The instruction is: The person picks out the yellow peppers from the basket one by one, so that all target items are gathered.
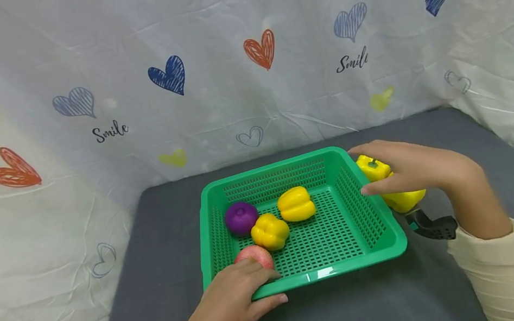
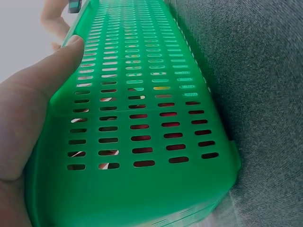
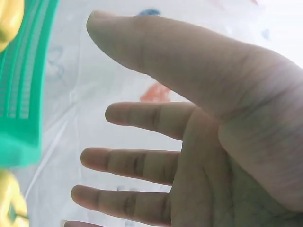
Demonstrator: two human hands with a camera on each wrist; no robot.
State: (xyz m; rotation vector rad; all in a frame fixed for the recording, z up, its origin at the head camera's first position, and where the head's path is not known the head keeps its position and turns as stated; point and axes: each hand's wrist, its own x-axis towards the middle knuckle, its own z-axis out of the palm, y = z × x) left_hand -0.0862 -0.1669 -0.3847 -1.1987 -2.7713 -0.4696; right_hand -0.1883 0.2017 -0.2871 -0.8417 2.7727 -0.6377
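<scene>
A green plastic basket [image 1: 322,273] with slotted walls holds two yellow bell peppers [image 1: 295,204], a round purple onion-like item [image 1: 241,218] and a pinkish-red round fruit [image 1: 256,255]. My left hand [image 1: 237,297] grips its near left rim, thumb outside and fingers over the inside by the red fruit. In the left wrist view the thumb [image 2: 57,66] lies along the basket's outer wall [image 2: 128,189]. My right hand [image 1: 410,163] is by the right rim, thumb and fingers spread; the right wrist view shows the straight fingers [image 3: 137,163] apart from the basket.
Outside the basket's right wall, yellow bell peppers [image 1: 405,200] lie beside and partly behind my right hand. A black strap [image 1: 436,226] is at the right wrist. A dark grey cloth [image 1: 164,239] covers the table, with a white heart-printed curtain [image 1: 220,111] behind.
</scene>
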